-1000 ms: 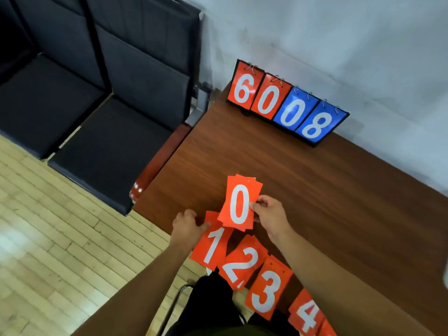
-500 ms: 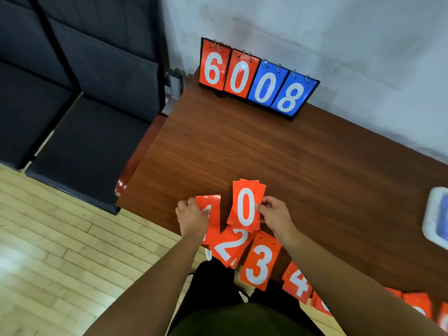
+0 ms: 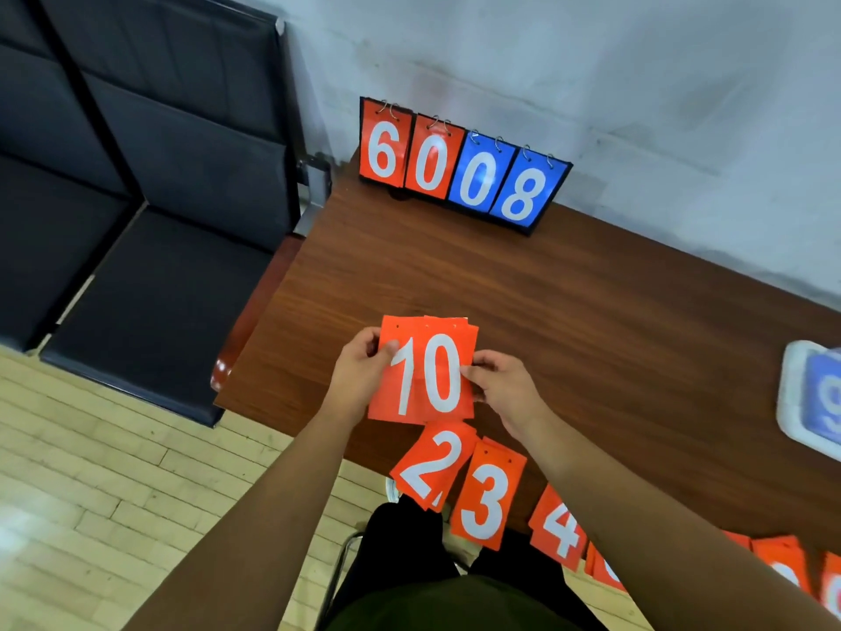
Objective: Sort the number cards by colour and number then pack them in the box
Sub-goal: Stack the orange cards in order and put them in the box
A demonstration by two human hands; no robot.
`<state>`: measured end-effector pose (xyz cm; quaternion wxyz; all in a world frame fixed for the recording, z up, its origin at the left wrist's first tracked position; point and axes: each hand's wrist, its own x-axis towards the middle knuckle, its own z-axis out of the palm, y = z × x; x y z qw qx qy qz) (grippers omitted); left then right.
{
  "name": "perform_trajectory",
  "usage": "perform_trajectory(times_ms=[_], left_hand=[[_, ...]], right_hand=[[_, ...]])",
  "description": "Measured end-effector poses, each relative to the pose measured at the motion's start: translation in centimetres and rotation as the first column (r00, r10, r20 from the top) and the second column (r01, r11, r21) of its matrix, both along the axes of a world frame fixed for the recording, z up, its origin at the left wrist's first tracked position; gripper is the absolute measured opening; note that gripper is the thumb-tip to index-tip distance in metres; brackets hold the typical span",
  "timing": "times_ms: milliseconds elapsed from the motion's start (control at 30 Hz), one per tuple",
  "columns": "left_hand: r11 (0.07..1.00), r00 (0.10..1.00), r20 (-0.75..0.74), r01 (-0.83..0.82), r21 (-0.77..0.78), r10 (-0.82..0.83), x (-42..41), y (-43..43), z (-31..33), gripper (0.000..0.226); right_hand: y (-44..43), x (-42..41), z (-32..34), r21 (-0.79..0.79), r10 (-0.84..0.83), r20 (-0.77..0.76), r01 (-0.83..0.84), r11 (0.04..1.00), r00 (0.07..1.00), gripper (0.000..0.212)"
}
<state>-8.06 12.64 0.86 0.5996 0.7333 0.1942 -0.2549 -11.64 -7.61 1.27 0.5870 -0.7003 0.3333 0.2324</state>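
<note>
Head view: left hand [image 3: 359, 380] pinches the red 1 card [image 3: 400, 371] by its left edge, right hand [image 3: 496, 389] grips the red 0 stack [image 3: 448, 371] by its right edge. Both sit between the hands, overlapping, above the table [image 3: 569, 321], long axes upright, tops pointing away toward the scoreboard [image 3: 459, 170].

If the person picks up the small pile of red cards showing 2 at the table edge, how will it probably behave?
The 2 pile is several thin cards, already fanned unevenly, so it would likely slide apart unless pinched firmly. The cards look glossy, hence probably slippery. It overhangs the table edge, so a careless push might drop it to the floor. It seems light and somewhat flexible.
</note>
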Motion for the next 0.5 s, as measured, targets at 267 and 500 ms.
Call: perform_trajectory(times_ms=[267, 500], left_hand=[[0.995, 0.99, -0.119, 0.066, -0.08, -0.075, -1.8, -4.3, 0.5, 0.043], [0.858, 0.919, -0.092, 0.392, 0.332, -0.384, -2.8, -4.6, -2.8, 0.034]], right_hand=[[0.8, -1.2, 0.4, -0.03, -0.069, -0.057, 0.068, 0.997, 0.996, 0.024], [-3.9, -4.0, -0.1, -0.034, -0.264, -0.062, 0.262, 0.964, 0.963, 0.013]])
